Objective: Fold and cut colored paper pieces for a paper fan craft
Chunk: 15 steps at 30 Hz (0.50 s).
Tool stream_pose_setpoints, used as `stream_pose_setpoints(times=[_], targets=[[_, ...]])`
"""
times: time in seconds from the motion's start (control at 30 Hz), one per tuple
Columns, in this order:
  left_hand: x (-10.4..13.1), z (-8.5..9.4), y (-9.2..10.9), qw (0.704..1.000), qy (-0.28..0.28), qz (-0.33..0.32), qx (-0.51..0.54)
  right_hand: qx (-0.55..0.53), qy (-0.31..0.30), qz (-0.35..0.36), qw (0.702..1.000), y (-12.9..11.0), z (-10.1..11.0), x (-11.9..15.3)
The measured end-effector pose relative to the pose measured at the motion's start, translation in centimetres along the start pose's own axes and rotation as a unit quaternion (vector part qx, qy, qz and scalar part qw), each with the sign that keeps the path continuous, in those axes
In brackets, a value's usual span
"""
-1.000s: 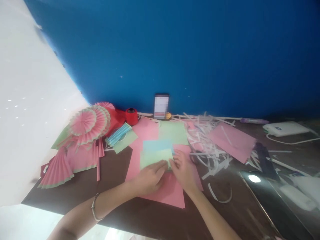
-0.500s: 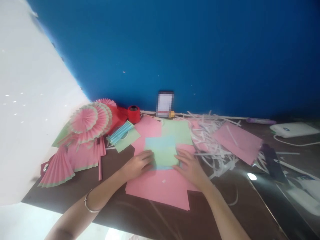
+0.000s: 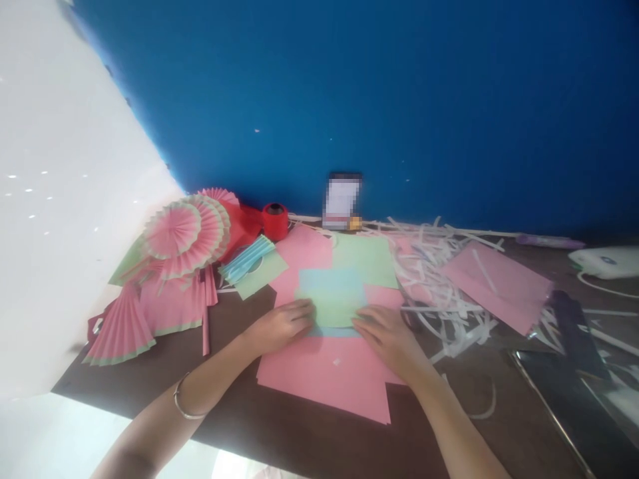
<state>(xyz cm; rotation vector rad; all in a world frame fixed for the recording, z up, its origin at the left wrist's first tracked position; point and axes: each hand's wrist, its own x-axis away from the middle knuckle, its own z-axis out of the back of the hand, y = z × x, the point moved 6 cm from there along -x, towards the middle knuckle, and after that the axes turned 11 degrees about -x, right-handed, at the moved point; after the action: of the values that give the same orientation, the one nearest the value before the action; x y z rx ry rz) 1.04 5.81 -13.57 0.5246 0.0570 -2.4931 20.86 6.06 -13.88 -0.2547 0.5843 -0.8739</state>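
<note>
A light green sheet (image 3: 335,310) lies over a light blue sheet (image 3: 333,278), both on top of large pink sheets (image 3: 324,379) in the middle of the table. My left hand (image 3: 285,326) touches the green sheet's left edge, its fingers close together. At the right edge is my right hand (image 3: 383,332), fingers bent and also close together on the paper. Each hand holds its side of the green sheet. The thumbs are partly hidden. Another green sheet (image 3: 367,259) lies just behind.
Pleated pink and green paper rosettes (image 3: 174,233) and a fan (image 3: 122,329) are at the left. Red tape (image 3: 274,221) stands near the blue wall, beside folded blue paper (image 3: 249,258). White paper strips (image 3: 449,319), a pink sheet (image 3: 499,283) and a dark phone-like slab (image 3: 564,399) lie right.
The whole view has shifted, so the things appear slightly further right. Both hands stay at the green sheet's sides, and my right hand's fingers have moved slightly over its near right corner.
</note>
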Motion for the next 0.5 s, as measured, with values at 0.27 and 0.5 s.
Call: stream_pose_setpoints(times=[0.27, 0.5], targets=[[-0.02, 0.42, 0.15, 0.999, 0.03, -0.024, -0.027, -0.043, -0.011, -0.007, 0.999, 0.24, 0.37, -0.1], [-0.21, 0.64, 0.02, 0.999, 0.033, 0.0, -0.019, -0.015, 0.01, -0.005, 1.0, -0.37, 0.26, -0.19]])
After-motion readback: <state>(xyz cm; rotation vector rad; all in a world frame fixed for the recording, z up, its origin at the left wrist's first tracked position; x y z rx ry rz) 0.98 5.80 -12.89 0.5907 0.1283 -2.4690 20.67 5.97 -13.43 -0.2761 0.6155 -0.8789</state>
